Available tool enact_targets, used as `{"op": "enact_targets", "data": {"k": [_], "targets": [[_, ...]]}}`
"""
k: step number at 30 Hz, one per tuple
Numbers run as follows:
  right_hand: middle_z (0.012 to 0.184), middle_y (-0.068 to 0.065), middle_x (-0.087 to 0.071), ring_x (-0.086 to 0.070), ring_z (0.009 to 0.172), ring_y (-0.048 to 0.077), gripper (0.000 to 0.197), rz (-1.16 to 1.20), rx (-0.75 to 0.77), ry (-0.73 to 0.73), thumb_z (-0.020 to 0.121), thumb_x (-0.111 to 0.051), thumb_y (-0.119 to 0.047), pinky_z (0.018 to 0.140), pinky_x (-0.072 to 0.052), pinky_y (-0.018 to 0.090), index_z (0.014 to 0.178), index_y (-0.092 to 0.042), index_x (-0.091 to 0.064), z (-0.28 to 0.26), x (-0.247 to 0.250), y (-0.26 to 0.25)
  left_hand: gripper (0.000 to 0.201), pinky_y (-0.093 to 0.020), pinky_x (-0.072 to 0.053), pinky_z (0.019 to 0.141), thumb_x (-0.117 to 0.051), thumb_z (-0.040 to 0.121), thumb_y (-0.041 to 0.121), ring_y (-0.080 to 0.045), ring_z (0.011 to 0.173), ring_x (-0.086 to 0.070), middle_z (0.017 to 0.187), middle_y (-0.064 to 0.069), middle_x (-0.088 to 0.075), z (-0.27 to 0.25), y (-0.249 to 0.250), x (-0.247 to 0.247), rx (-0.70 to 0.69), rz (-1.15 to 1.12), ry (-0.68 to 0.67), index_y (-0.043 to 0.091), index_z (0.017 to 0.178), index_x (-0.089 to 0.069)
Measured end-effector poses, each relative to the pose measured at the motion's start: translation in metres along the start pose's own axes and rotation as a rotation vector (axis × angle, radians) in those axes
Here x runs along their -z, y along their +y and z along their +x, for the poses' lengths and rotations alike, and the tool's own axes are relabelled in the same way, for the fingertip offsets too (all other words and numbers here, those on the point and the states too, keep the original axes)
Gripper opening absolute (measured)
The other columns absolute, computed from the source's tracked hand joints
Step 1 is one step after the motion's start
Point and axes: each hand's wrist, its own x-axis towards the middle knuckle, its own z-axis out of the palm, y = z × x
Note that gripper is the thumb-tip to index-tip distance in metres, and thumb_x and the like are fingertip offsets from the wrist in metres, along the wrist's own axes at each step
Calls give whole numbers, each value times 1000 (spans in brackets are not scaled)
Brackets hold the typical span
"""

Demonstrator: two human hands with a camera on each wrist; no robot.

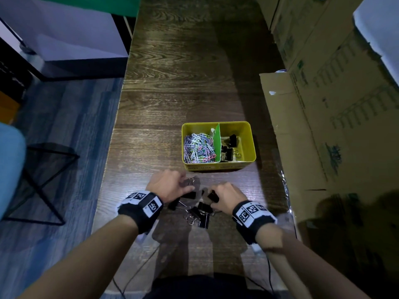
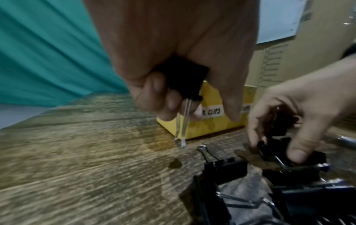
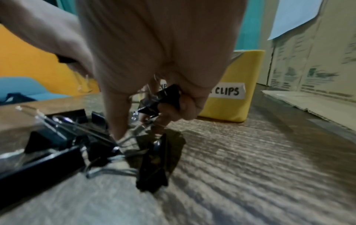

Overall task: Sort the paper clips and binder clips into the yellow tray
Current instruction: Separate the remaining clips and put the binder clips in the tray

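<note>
The yellow tray (image 1: 248,134) stands on the wooden table, split by a green divider (image 1: 217,143). Coloured paper clips (image 1: 198,148) fill its left half; a few black binder clips (image 1: 230,148) lie in its right half. Nearer me lies a pile of black binder clips (image 1: 199,213). My left hand (image 1: 170,184) grips one black binder clip (image 2: 185,79) in curled fingers, its wire handles hanging down. My right hand (image 1: 225,196) holds a black binder clip (image 3: 163,99) in its palm while thumb and fingers pinch another clip (image 2: 269,150) in the pile.
Large cardboard boxes (image 1: 336,104) line the table's right edge, close to the tray. The table's left edge (image 1: 112,147) drops to a floor with a black-framed stool (image 1: 43,180). White labels reading "CLIPS" (image 3: 227,91) mark the tray's front.
</note>
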Motion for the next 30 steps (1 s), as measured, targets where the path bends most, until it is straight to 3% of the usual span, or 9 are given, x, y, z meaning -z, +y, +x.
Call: {"op": "enact_targets", "data": {"k": [3,8,10,15,19,22,25,28,30], "targets": [[96,9,-68,-65,86,25,22,21,0,61,85,-65,-20,77,-56,35,107,-17,-64,1,3,-3,55,-32,-48,66,-54,73,73,-23,73,-59,85,-4,-67,8,10,-7,34,126,-125,20,89,-53],[103,9,-66,-64,86,23,32,143,6,215,84,-64,-21,76,-55,32,115,-23,-60,-5,18,6,59,-33,-46,72,-60,73,67,-28,94,-61,103,-10,-64,16,19,-21,48,156,-219,15,101,-59],[109,6,-62,-60,89,19,32,199,29,259,84,-65,-21,80,-53,33,115,-27,-59,-7,23,11,55,-32,-49,71,-65,70,64,-27,91,-63,103,-8,-67,19,18,-25,55,84,-211,19,102,-63],[111,-5,-61,-52,80,0,33,555,23,304,84,-69,-16,74,-43,15,114,-25,-58,-17,37,15,42,-28,-45,63,-77,63,51,-25,83,-61,93,-5,-66,18,13,-28,98,-119,-205,20,84,-57],[104,-9,-63,-60,95,4,30,876,-5,352,81,-71,-10,81,-48,18,106,-25,-64,-26,43,27,45,-26,-39,58,-84,57,36,-18,67,-53,76,0,-59,13,-1,-29,169,-415,-172,21,78,-47],[106,2,-64,-65,80,13,30,1113,-38,414,82,-67,-3,76,-56,29,103,-25,-69,-30,50,41,42,-22,-36,51,-84,58,23,-12,55,-47,67,-1,-56,6,-10,-16,200,-770,-186,17,79,-49],[93,8,-68,-62,72,16,33,1311,-15,473,84,-63,3,72,-52,31,99,-24,-71,-35,60,50,27,-12,-31,36,-70,77,0,-2,39,-47,66,-4,-60,-5,-11,8,288,-1108,-236,10,97,-56],[83,9,-67,-59,69,18,31,1450,15,515,85,-59,5,65,-51,28,102,-19,-70,-40,68,55,36,-13,-27,44,-71,69,25,-7,51,-49,77,1,-68,-6,-11,32,238,-1260,-289,15,104,-68],[89,11,-67,-60,70,18,30,1556,19,518,86,-57,4,60,-51,25,108,-14,-67,-44,76,57,38,-13,-24,37,-68,63,28,-7,47,-45,75,5,-66,4,-2,50,173,-1325,-308,16,99,-70]]}}
